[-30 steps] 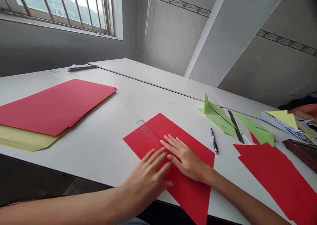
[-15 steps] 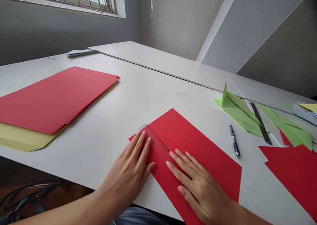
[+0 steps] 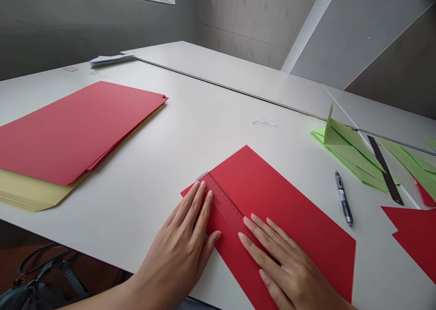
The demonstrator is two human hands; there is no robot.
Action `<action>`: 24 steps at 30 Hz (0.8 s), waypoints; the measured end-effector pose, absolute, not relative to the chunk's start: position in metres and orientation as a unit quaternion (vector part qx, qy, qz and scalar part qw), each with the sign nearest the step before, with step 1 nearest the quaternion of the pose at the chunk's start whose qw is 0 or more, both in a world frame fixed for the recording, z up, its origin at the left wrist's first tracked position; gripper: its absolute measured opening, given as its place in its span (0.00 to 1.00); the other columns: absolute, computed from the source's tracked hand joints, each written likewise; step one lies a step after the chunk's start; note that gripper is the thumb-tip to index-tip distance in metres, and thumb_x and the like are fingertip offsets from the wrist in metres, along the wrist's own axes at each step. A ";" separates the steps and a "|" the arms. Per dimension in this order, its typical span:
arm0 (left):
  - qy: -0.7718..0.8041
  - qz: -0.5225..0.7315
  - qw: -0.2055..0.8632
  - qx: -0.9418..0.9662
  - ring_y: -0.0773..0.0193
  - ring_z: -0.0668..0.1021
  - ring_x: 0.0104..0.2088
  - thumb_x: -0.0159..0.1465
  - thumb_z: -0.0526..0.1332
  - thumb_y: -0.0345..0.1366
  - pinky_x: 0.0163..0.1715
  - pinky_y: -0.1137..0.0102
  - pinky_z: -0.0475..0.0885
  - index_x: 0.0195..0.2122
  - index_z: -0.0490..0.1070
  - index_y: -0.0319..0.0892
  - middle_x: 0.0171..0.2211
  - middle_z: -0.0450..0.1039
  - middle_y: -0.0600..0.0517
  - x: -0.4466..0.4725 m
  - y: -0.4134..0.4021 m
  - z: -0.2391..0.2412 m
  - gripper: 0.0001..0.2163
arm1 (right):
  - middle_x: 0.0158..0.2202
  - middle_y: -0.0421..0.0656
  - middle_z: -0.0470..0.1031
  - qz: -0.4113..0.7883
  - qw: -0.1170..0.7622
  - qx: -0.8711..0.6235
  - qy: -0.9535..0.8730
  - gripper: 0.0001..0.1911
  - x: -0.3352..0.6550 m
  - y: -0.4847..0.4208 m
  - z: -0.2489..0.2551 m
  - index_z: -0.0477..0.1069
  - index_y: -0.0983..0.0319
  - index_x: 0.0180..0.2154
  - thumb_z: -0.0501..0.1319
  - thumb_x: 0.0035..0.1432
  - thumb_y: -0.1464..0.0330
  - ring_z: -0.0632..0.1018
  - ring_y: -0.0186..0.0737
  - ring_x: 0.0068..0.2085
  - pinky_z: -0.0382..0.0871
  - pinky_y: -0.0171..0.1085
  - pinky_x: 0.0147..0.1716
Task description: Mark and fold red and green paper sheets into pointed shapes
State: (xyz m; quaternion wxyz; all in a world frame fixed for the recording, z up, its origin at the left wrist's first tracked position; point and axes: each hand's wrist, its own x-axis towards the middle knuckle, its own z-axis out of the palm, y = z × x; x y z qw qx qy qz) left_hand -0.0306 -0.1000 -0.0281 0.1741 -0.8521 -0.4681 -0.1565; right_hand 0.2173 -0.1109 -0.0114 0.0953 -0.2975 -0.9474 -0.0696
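Observation:
A sheet of red paper (image 3: pixel 296 214) lies flat on the white table in front of me. Across its left part runs a clear plastic ruler (image 3: pixel 223 198), with dark markings along its upper right edge. My left hand (image 3: pixel 187 232) lies over the ruler's far end, fingers stretched out and fingertips pressing on it. My right hand (image 3: pixel 282 260) rests on the sheet with its fingers extended, its fingertips at the ruler's nearer part. That hand hides the near end of the ruler.
Red sheets on yellow ones make a stack (image 3: pixel 91 128) at left. At right lie a pen (image 3: pixel 344 198), folded green paper (image 3: pixel 354 155), a dark ruler (image 3: pixel 384 169) and cut red paper (image 3: pixel 415 232). A paper pile (image 3: pixel 112 61) sits far back, and thin white strands (image 3: pixel 264 122) lie mid-table.
The camera view has shifted, so the right-side things appear farther right. Both hands stay flat on the ruler and red paper, with little visible movement relative to them.

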 end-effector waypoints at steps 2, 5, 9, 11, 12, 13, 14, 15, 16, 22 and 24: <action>-0.468 -0.153 0.177 -0.852 0.43 0.61 0.65 0.71 0.46 0.45 0.57 0.56 0.66 0.63 0.56 0.25 0.63 0.57 0.31 -0.031 -0.100 -0.027 0.28 | 0.62 0.50 0.65 -0.074 0.095 -0.296 -0.948 0.30 0.217 -0.111 -0.011 0.64 0.67 0.60 0.49 0.56 0.80 0.66 0.51 0.62 0.72 0.47 0.53; -0.466 -0.151 0.179 -0.853 0.43 0.61 0.65 0.71 0.46 0.45 0.58 0.56 0.65 0.63 0.55 0.25 0.63 0.57 0.32 -0.030 -0.100 -0.025 0.28 | 0.62 0.50 0.65 -0.075 0.091 -0.293 -0.949 0.30 0.217 -0.110 -0.010 0.65 0.67 0.60 0.49 0.55 0.80 0.66 0.52 0.62 0.72 0.48 0.53; -0.466 -0.147 0.180 -0.853 0.43 0.60 0.65 0.71 0.46 0.45 0.57 0.56 0.66 0.63 0.56 0.24 0.64 0.57 0.31 -0.029 -0.099 -0.024 0.28 | 0.62 0.50 0.65 -0.071 0.090 -0.294 -0.949 0.30 0.217 -0.110 -0.010 0.65 0.67 0.60 0.49 0.55 0.80 0.66 0.51 0.62 0.72 0.47 0.53; -0.466 -0.147 0.182 -0.854 0.43 0.61 0.65 0.71 0.46 0.45 0.57 0.56 0.66 0.63 0.56 0.24 0.63 0.57 0.31 -0.029 -0.099 -0.025 0.28 | 0.62 0.49 0.65 -0.069 0.092 -0.295 -0.948 0.31 0.217 -0.110 -0.010 0.64 0.66 0.61 0.49 0.55 0.80 0.66 0.50 0.63 0.71 0.47 0.54; -0.465 -0.147 0.184 -0.853 0.43 0.61 0.64 0.71 0.46 0.45 0.57 0.56 0.67 0.63 0.55 0.24 0.63 0.58 0.31 -0.029 -0.099 -0.025 0.28 | 0.62 0.49 0.65 -0.067 0.094 -0.296 -0.948 0.31 0.217 -0.110 -0.010 0.64 0.66 0.61 0.50 0.55 0.80 0.66 0.50 0.63 0.71 0.47 0.54; -0.465 -0.147 0.186 -0.853 0.43 0.61 0.64 0.71 0.46 0.45 0.57 0.55 0.67 0.63 0.55 0.24 0.63 0.58 0.31 -0.029 -0.099 -0.025 0.28 | 0.62 0.49 0.64 -0.065 0.095 -0.297 -0.948 0.31 0.217 -0.110 -0.010 0.63 0.66 0.61 0.50 0.55 0.80 0.66 0.50 0.63 0.71 0.47 0.54; -0.463 -0.146 0.186 -0.854 0.43 0.61 0.64 0.71 0.46 0.45 0.57 0.55 0.67 0.63 0.55 0.25 0.63 0.58 0.31 -0.029 -0.099 -0.025 0.28 | 0.62 0.49 0.64 -0.061 0.096 -0.298 -0.948 0.31 0.217 -0.111 -0.010 0.63 0.66 0.61 0.50 0.56 0.79 0.65 0.50 0.63 0.70 0.47 0.55; -0.462 -0.145 0.186 -0.855 0.43 0.61 0.64 0.71 0.47 0.45 0.57 0.55 0.68 0.63 0.55 0.25 0.63 0.59 0.31 -0.029 -0.099 -0.026 0.28 | 0.63 0.49 0.64 -0.058 0.096 -0.299 -0.948 0.31 0.217 -0.111 -0.010 0.63 0.66 0.62 0.50 0.56 0.79 0.65 0.49 0.63 0.70 0.47 0.55; -0.462 -0.146 0.186 -0.855 0.43 0.61 0.64 0.71 0.47 0.45 0.57 0.55 0.68 0.63 0.55 0.25 0.63 0.59 0.32 -0.030 -0.099 -0.026 0.28 | 0.63 0.48 0.64 -0.053 0.095 -0.300 -0.948 0.31 0.217 -0.111 -0.010 0.62 0.66 0.62 0.50 0.56 0.79 0.64 0.49 0.64 0.70 0.47 0.55; -0.465 -0.150 0.160 -0.858 0.43 0.61 0.64 0.70 0.48 0.41 0.57 0.55 0.69 0.63 0.55 0.26 0.63 0.57 0.31 -0.029 -0.098 -0.021 0.26 | 0.67 0.47 0.57 0.005 0.085 -0.319 -0.944 0.33 0.219 -0.114 -0.008 0.56 0.66 0.65 0.49 0.57 0.79 0.57 0.48 0.67 0.65 0.48 0.59; -0.465 -0.148 0.144 -0.861 0.43 0.62 0.64 0.69 0.49 0.38 0.57 0.54 0.68 0.62 0.57 0.26 0.63 0.58 0.31 -0.028 -0.096 -0.018 0.25 | 0.68 0.46 0.53 0.041 0.078 -0.329 -0.940 0.33 0.221 -0.114 -0.005 0.54 0.65 0.66 0.49 0.59 0.79 0.53 0.46 0.69 0.61 0.49 0.62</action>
